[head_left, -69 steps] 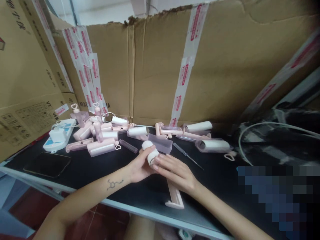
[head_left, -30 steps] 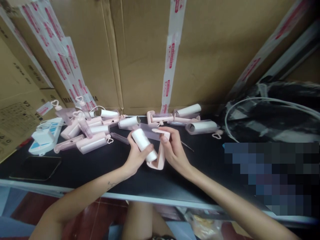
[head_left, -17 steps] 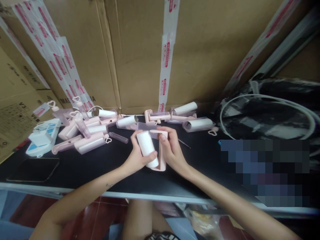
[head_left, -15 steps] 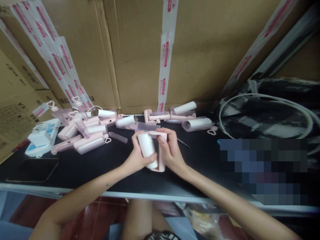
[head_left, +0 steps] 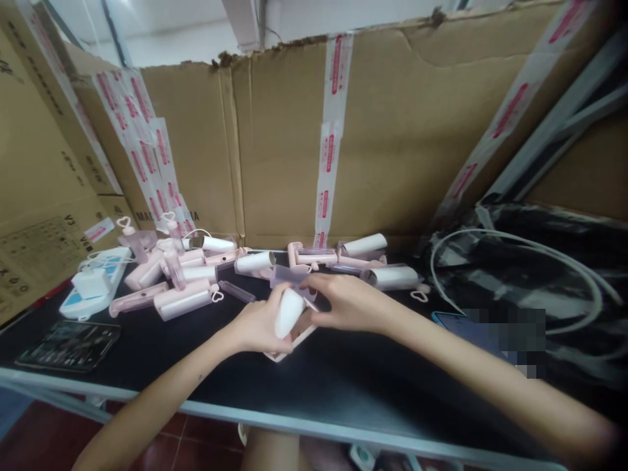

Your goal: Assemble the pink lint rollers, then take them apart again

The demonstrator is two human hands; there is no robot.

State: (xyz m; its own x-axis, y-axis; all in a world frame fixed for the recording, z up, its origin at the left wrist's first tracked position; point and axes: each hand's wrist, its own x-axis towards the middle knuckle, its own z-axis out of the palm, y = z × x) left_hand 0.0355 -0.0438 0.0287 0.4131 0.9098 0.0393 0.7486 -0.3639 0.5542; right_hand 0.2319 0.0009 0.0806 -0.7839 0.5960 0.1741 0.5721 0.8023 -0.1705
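Note:
My left hand [head_left: 262,325] is wrapped round a white lint roller roll [head_left: 289,313], which is tilted. A pale pink lint roller frame [head_left: 297,340] shows just beneath it, partly hidden by the fingers. From the right, my right hand [head_left: 336,301] reaches over with its fingers and thumb curled at the roller's far end; a pale edge shows between them, and I cannot tell whether it is paper or frame. Close behind both hands lies a translucent lilac cover [head_left: 283,277] on the black table [head_left: 373,366].
Several pink and white lint rollers [head_left: 184,304] with heart loops are heaped at the left, others [head_left: 392,278] behind at the right. A power strip [head_left: 95,288] and a phone [head_left: 69,345] are at the left. A white cable [head_left: 436,275] loops at the right; cardboard [head_left: 275,150] walls the back.
My view has tipped upward. The roll and frame have turned in my left hand, and my right hand has shifted from the frame's side to its far end.

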